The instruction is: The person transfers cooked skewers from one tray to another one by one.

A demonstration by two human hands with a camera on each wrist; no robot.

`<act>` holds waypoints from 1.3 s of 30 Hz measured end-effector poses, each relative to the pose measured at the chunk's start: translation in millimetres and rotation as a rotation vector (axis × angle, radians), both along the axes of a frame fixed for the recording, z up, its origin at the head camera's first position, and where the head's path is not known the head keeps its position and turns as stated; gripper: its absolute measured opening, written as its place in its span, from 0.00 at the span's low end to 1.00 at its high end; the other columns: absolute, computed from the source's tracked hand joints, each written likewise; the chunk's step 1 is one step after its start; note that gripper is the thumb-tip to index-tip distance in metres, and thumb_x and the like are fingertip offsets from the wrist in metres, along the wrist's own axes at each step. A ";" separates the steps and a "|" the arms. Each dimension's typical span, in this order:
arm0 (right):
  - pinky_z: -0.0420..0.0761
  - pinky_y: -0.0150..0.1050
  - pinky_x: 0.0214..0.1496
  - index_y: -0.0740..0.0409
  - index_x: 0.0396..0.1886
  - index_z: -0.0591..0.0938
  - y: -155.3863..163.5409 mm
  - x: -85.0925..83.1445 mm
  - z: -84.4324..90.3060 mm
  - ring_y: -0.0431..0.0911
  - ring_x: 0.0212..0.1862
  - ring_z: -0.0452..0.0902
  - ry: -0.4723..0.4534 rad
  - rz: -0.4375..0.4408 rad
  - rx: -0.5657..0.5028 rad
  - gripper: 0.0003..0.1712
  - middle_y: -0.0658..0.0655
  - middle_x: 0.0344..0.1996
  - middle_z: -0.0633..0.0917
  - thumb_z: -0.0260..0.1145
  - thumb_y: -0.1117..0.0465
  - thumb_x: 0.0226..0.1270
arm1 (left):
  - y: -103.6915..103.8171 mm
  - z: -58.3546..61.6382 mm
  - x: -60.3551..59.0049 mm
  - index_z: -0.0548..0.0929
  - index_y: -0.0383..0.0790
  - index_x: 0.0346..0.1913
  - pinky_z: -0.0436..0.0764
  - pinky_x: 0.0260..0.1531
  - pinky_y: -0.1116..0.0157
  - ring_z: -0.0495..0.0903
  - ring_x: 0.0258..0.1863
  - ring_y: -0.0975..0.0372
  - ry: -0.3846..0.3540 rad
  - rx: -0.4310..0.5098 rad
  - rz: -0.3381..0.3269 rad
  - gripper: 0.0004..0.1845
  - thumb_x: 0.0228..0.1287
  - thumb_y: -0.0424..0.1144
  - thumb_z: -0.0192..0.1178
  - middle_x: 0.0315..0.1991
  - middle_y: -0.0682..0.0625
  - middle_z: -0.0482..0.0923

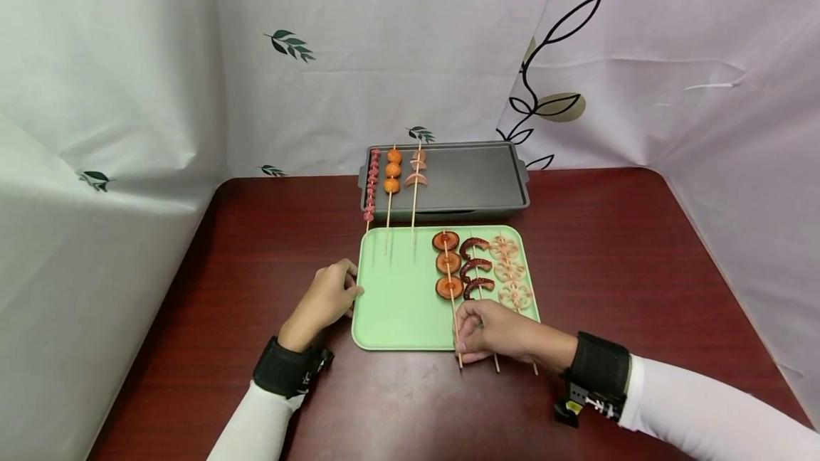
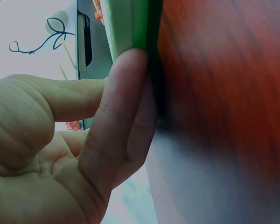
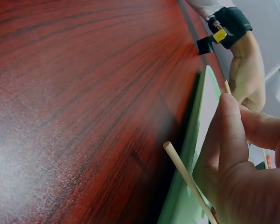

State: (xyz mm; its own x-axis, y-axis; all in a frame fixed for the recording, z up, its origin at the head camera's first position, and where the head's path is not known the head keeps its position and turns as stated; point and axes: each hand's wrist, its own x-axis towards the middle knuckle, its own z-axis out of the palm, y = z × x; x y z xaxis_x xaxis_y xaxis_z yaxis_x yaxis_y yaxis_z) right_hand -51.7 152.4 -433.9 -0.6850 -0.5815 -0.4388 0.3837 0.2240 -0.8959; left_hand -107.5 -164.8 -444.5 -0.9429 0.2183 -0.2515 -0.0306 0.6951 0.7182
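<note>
A light green tray (image 1: 400,304) lies on the table, its left edge gripped between the thumb and fingers of my left hand (image 1: 325,296). In the left wrist view the fingers (image 2: 114,112) meet the tray's rim. Near the front edge, my right hand (image 1: 487,329) pinches the stick of a skewer with three round brown mushroom slices (image 1: 448,263). Beside it on the tray lie a skewer of dark red curled tentacles (image 1: 476,269) and one of pale lotus root slices (image 1: 510,270). The right wrist view shows a bare stick end (image 3: 179,163) jutting past the rim.
Behind the tray stands a grey grill plate (image 1: 474,173). On its left side lie skewers of small red meat pieces (image 1: 371,187), orange balls (image 1: 393,171) and pink slices (image 1: 417,168), their sticks reaching toward the tray. Dark red table (image 1: 608,255) surrounds them, with hanging cloth (image 1: 384,41) behind.
</note>
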 end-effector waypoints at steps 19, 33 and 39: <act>0.92 0.40 0.36 0.70 0.42 0.75 -1.7 -0.7 -0.9 0.44 0.29 0.85 -0.003 0.021 0.072 0.09 0.60 0.30 0.83 0.67 0.72 0.69 | 0.4 0.0 -0.5 0.75 0.27 0.58 0.86 0.22 0.64 0.80 0.19 0.59 -0.013 -0.015 0.001 0.16 0.72 0.27 0.62 0.34 0.41 0.78; 0.91 0.39 0.31 0.75 0.60 0.75 5.4 0.6 11.2 0.41 0.23 0.83 -0.014 0.096 0.167 0.22 0.63 0.30 0.84 0.64 0.68 0.71 | 1.3 1.8 -0.8 0.75 0.27 0.58 0.86 0.21 0.64 0.80 0.19 0.59 -0.012 -0.015 0.003 0.16 0.72 0.27 0.62 0.34 0.41 0.78; 0.92 0.42 0.32 0.73 0.60 0.76 11.2 -1.7 22.9 0.45 0.25 0.84 0.112 0.124 0.225 0.21 0.64 0.31 0.84 0.64 0.65 0.72 | 1.3 1.8 -1.1 0.75 0.27 0.58 0.86 0.21 0.64 0.80 0.19 0.59 -0.012 -0.013 0.002 0.15 0.72 0.27 0.62 0.34 0.41 0.78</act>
